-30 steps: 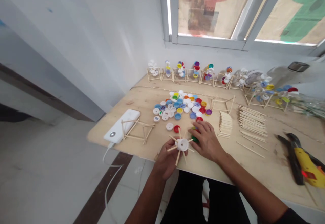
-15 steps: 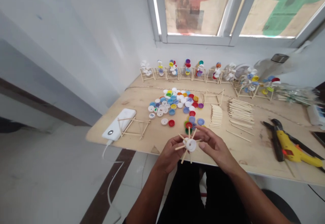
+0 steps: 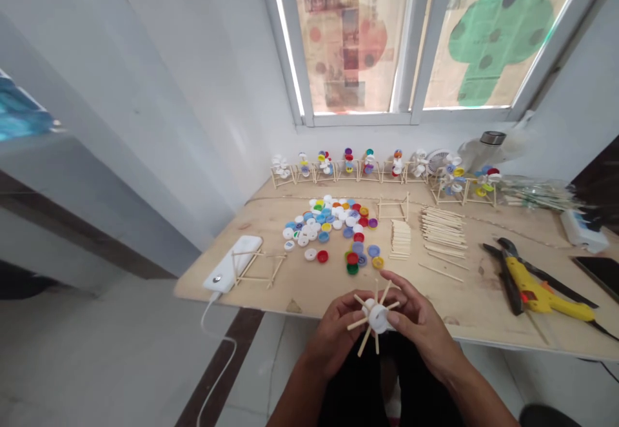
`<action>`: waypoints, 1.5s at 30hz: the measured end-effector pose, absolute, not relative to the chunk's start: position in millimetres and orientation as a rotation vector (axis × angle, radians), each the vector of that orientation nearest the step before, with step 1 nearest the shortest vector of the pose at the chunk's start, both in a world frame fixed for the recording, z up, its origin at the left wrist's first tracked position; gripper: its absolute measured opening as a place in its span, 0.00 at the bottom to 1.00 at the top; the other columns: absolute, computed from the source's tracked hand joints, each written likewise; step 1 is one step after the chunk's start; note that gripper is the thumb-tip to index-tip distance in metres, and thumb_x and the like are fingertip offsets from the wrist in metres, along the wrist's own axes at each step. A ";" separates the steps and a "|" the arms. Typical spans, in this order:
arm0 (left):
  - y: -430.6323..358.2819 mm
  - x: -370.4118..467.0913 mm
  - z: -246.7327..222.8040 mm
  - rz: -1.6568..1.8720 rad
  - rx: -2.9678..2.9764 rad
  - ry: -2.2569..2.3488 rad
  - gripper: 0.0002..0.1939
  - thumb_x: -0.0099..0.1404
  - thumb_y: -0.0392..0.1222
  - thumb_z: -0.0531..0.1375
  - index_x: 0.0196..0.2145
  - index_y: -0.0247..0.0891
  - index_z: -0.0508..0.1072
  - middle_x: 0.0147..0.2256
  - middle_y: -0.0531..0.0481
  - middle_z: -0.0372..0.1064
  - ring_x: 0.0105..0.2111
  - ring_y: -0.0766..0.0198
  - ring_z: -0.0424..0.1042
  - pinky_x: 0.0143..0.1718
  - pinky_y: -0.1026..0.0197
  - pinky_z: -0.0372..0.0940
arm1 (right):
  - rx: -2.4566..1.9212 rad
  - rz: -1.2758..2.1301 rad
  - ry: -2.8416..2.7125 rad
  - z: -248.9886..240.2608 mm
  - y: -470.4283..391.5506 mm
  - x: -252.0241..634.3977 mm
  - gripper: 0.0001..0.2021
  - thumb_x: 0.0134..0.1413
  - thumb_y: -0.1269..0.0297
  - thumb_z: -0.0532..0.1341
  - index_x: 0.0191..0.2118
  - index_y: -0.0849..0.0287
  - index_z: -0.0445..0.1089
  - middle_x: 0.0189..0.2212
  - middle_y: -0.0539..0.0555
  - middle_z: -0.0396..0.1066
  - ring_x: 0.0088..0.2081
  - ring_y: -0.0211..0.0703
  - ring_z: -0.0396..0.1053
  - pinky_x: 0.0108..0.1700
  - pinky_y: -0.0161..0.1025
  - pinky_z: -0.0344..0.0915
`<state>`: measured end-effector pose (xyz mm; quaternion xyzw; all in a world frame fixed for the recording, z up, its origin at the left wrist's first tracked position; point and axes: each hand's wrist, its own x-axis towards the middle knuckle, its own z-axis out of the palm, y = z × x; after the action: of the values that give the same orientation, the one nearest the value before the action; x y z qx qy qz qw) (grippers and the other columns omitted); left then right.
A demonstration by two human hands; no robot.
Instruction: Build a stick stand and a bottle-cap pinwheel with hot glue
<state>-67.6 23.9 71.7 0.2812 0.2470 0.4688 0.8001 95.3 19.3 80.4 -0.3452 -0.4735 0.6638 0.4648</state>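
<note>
Just over the table's front edge, a small wheel [image 3: 378,318] of white bottle caps with several wooden sticks fanned out around it is between my hands. My left hand [image 3: 333,333] grips it from the left, thumb against a stick. My right hand [image 3: 425,327] pinches its right side, thumb at the cap's edge and index finger raised behind the sticks. The far fingers are partly hidden by the wheel. Beyond my hands, a green cap [image 3: 353,269] and a yellow cap [image 3: 378,263] lie nearest, in front of a pile of mixed bottle caps [image 3: 324,218].
Cut sticks [image 3: 400,240] and longer sticks [image 3: 442,230] lie right of the caps. A yellow glue gun [image 3: 536,288] and black-handled pliers [image 3: 512,285] are further right. A stick frame [image 3: 258,268] leans over a white power bank [image 3: 225,278]. Finished pinwheels [image 3: 349,168] line the wall.
The view has tilted up and right. My hands and the wheel are closer to my body, and my right thumb has come in against the wheel. Objects on the table stay put.
</note>
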 end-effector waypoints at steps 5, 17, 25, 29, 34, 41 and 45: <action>7.9 -56.4 83.4 0.991 0.570 0.523 0.15 0.51 0.37 0.65 0.39 0.36 0.74 0.34 0.44 0.73 0.31 0.63 0.70 0.33 0.63 0.63 | -0.838 1.629 -1.119 84.0 0.3 102.1 0.31 0.46 0.57 0.65 0.57 0.47 0.58 0.38 0.52 0.71 0.35 0.42 0.70 0.41 0.42 0.65; -6.8 -44.8 70.3 1.259 0.466 0.785 0.13 0.51 0.41 0.67 0.23 0.35 0.65 0.20 0.55 0.63 0.22 0.71 0.63 0.27 0.66 0.60 | -0.897 1.396 -0.843 80.3 -23.4 122.8 0.28 0.44 0.59 0.67 0.53 0.51 0.63 0.32 0.49 0.69 0.36 0.40 0.68 0.41 0.37 0.63; -21.7 -48.5 74.5 1.292 0.539 0.856 0.13 0.53 0.45 0.65 0.23 0.33 0.69 0.21 0.53 0.65 0.23 0.70 0.64 0.28 0.65 0.59 | -0.970 1.224 -0.794 79.4 -20.9 127.4 0.27 0.41 0.57 0.68 0.50 0.53 0.66 0.30 0.49 0.68 0.35 0.40 0.67 0.39 0.37 0.62; -18.3 -51.7 79.5 1.277 0.689 0.896 0.15 0.53 0.44 0.65 0.37 0.33 0.75 0.29 0.48 0.70 0.30 0.66 0.67 0.34 0.63 0.60 | -1.007 1.158 -0.846 82.1 -12.7 122.0 0.28 0.40 0.55 0.68 0.50 0.55 0.66 0.30 0.49 0.68 0.35 0.40 0.67 0.39 0.38 0.62; -4.9 -51.7 88.4 1.194 0.886 0.883 0.21 0.51 0.42 0.67 0.44 0.37 0.74 0.39 0.45 0.72 0.41 0.61 0.67 0.42 0.62 0.59 | -1.038 1.101 -0.962 81.0 -3.9 116.0 0.28 0.42 0.56 0.67 0.50 0.55 0.64 0.31 0.49 0.68 0.35 0.40 0.67 0.39 0.38 0.62; 11.9 -41.7 91.7 1.057 1.038 0.758 0.19 0.52 0.39 0.66 0.43 0.37 0.74 0.40 0.46 0.72 0.44 0.59 0.67 0.50 0.57 0.56 | -1.054 1.030 -1.137 78.8 -1.1 112.4 0.25 0.46 0.60 0.65 0.52 0.54 0.62 0.30 0.48 0.67 0.38 0.40 0.67 0.47 0.42 0.60; 16.8 -34.6 90.1 1.066 0.998 0.759 0.18 0.50 0.40 0.67 0.39 0.35 0.75 0.37 0.47 0.74 0.39 0.60 0.69 0.47 0.58 0.57 | -1.047 1.031 -1.159 78.7 0.5 110.7 0.25 0.46 0.60 0.65 0.52 0.54 0.62 0.31 0.49 0.68 0.38 0.41 0.68 0.47 0.43 0.61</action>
<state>-34.6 16.8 90.1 0.4447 0.3380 0.4747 0.6802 110.7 0.5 78.7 -0.4503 -0.4986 0.4435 0.5933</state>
